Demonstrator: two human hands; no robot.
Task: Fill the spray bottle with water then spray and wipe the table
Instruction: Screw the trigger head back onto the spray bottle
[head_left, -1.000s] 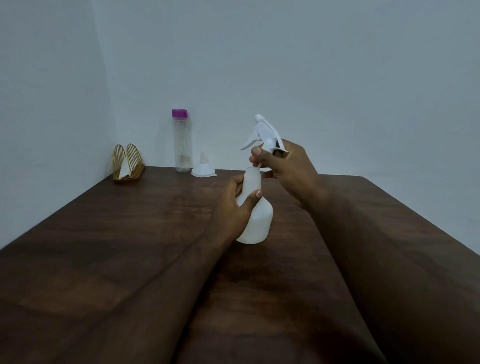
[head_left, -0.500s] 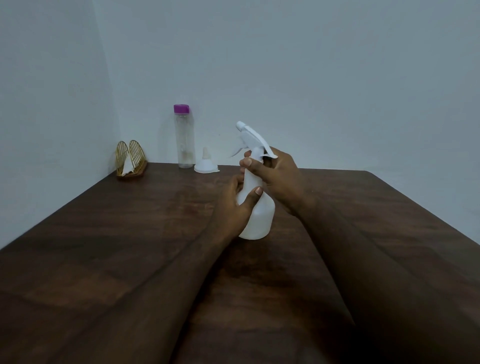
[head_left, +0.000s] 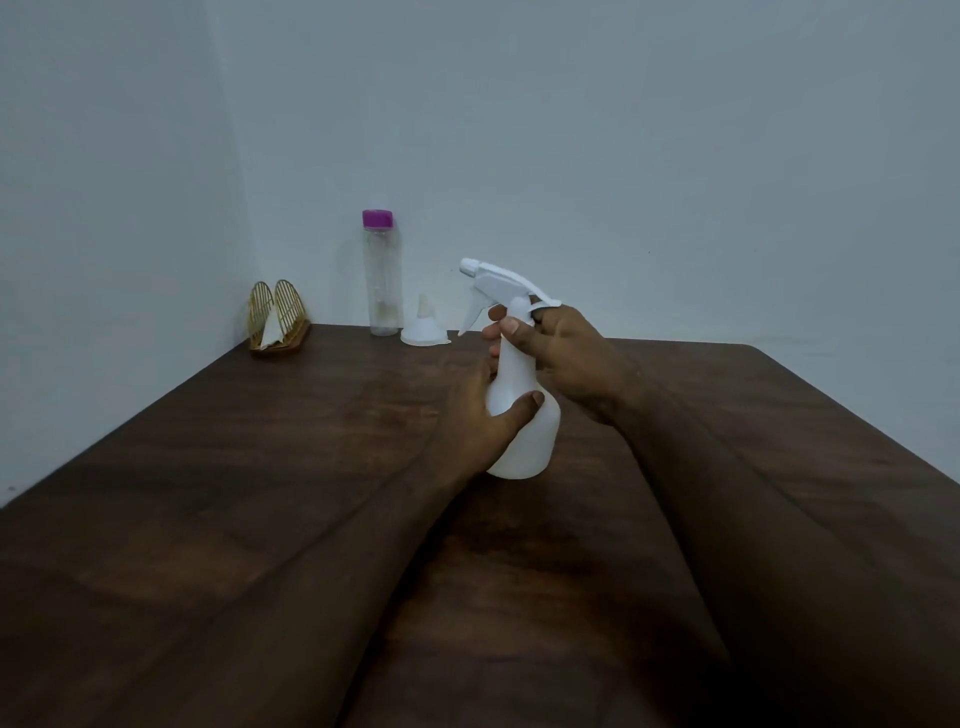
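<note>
A white spray bottle (head_left: 530, 431) stands upright on the dark wooden table (head_left: 260, 493), near the middle. My left hand (head_left: 478, 415) wraps around its body from the left, thumb across the front. My right hand (head_left: 556, 348) grips the collar of the white trigger head (head_left: 498, 283), which sits on the bottle's neck with its nozzle pointing left. A clear water bottle with a purple cap (head_left: 383, 273) stands at the back by the wall. A white funnel (head_left: 424, 325) sits upside down beside it.
A gold wire napkin holder (head_left: 278, 319) with a white napkin stands in the back left corner. Walls close the table on the left and at the back. The table's right edge runs diagonally at the right.
My right hand has lowered the trigger head, which was lifted off and tilted above the neck, onto the bottle's neck. The nozzle has turned to point left. My left hand has kept holding the body.
</note>
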